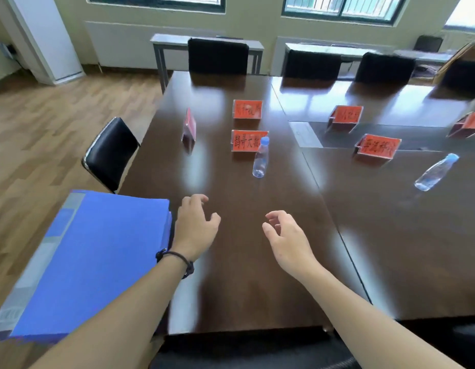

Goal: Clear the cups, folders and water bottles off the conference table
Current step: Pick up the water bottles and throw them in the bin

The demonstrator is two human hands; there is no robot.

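A stack of blue folders lies at the near left, partly tucked under my left forearm and overhanging the dark conference table. My left hand hovers just right of the stack, fingers apart, holding nothing. My right hand floats over the table beside it, also open and empty. A clear water bottle with a blue cap stands upright further out, in front of a red name card. A second water bottle stands at the right, leaning in the wide-angle view.
Several red name cards stand across the table's middle. Black chairs ring the table: one at the left side, others along the far edge. Grey side tables line the window wall. Wooden floor lies to the left.
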